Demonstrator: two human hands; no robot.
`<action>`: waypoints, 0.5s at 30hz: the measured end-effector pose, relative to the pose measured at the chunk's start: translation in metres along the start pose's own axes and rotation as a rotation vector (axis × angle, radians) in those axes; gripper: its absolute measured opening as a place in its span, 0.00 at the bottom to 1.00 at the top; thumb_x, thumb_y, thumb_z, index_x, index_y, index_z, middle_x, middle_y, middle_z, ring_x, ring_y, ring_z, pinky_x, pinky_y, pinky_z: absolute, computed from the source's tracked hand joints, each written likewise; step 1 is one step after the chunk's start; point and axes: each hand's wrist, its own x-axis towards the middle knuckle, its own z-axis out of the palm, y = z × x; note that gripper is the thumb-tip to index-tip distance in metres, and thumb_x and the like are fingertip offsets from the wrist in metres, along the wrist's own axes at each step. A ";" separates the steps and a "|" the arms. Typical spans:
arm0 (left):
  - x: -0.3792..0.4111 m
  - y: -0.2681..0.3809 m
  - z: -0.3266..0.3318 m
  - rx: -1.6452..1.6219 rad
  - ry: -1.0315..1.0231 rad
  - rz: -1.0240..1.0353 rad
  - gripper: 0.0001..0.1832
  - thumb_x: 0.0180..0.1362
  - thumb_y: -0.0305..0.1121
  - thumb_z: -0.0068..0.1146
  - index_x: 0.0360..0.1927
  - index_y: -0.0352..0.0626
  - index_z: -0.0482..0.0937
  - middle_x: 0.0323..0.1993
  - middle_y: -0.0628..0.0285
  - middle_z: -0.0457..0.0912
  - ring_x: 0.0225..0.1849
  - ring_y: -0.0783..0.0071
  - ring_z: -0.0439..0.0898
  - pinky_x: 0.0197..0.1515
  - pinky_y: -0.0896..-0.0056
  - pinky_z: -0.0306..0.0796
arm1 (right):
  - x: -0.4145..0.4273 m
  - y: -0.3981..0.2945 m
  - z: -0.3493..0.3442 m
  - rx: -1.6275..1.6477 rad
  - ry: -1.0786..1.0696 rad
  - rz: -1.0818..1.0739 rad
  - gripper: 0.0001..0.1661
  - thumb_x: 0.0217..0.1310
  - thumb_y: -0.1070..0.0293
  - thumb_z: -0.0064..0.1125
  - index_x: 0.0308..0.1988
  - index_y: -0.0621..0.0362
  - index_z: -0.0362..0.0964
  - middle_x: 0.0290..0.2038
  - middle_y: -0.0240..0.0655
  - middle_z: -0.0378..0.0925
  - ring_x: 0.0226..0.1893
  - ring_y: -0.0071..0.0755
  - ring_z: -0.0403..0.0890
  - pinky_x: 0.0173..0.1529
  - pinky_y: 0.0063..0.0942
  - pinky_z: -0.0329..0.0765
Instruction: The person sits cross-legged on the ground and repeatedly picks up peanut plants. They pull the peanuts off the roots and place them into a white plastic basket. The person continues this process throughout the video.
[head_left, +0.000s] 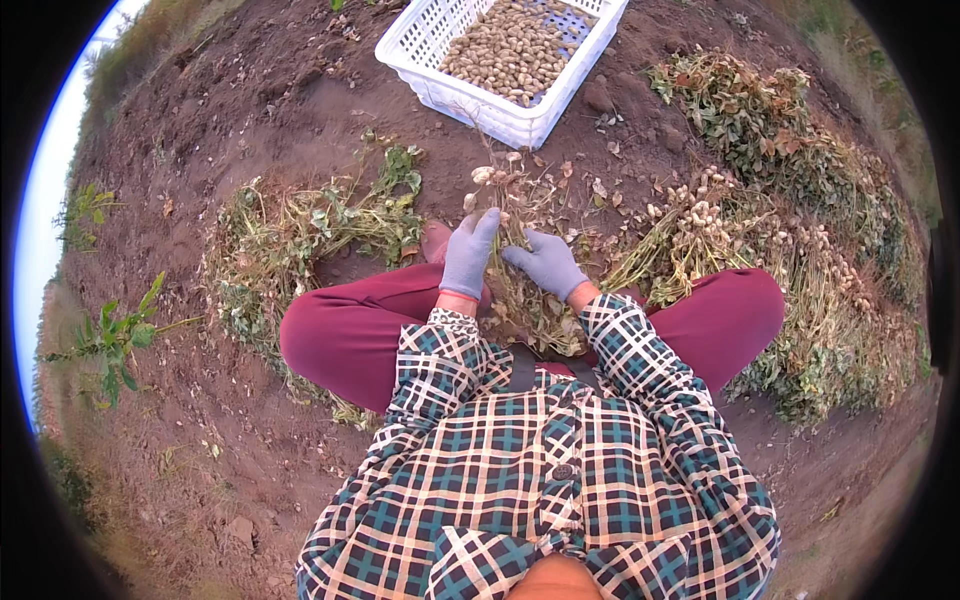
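Observation:
Between my knees, both hands wear grey gloves and grip one dried peanut plant (508, 196). My left hand (466, 256) is closed around its stems near the root end, thumb pointing forward. My right hand (551, 264) holds the same stems from the other side; its fingertips are hidden behind them. A few pale peanut pods (484, 175) hang from the roots just beyond my left fingertips. The leafy end of the plant (551, 330) droops toward my lap. Ahead stands a white plastic crate (517, 124) with loose picked peanuts (510, 52) over its floor.
At my right lies a long heap of peanut plants (817, 300), with a pod-laden bunch (697, 217) by my right knee. More leafy plants (757, 112) lie farther off. Vines (277, 240) are piled at my left. Brown soil (180, 420) surrounds me, and a green weed (116, 341) grows left.

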 end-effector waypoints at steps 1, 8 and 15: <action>0.002 -0.008 -0.001 0.029 0.027 0.043 0.27 0.62 0.45 0.58 0.50 0.28 0.76 0.45 0.57 0.82 0.45 0.73 0.77 0.50 0.71 0.69 | 0.000 0.000 0.002 -0.126 0.085 0.022 0.28 0.58 0.47 0.60 0.45 0.61 0.73 0.40 0.52 0.79 0.39 0.55 0.82 0.44 0.42 0.76; 0.009 -0.011 0.009 0.137 0.218 0.036 0.22 0.59 0.41 0.63 0.47 0.31 0.76 0.41 0.60 0.81 0.40 0.75 0.78 0.45 0.73 0.70 | -0.015 -0.001 0.058 -0.729 0.204 -0.078 0.37 0.55 0.62 0.59 0.60 0.64 0.56 0.35 0.43 0.76 0.32 0.49 0.80 0.37 0.41 0.77; -0.018 0.034 0.003 -0.246 0.021 0.129 0.16 0.60 0.28 0.50 0.51 0.33 0.76 0.37 0.59 0.82 0.36 0.74 0.81 0.42 0.72 0.76 | -0.045 -0.028 -0.025 -0.025 -0.062 -0.244 0.32 0.62 0.56 0.57 0.62 0.60 0.64 0.45 0.46 0.79 0.39 0.43 0.83 0.40 0.36 0.78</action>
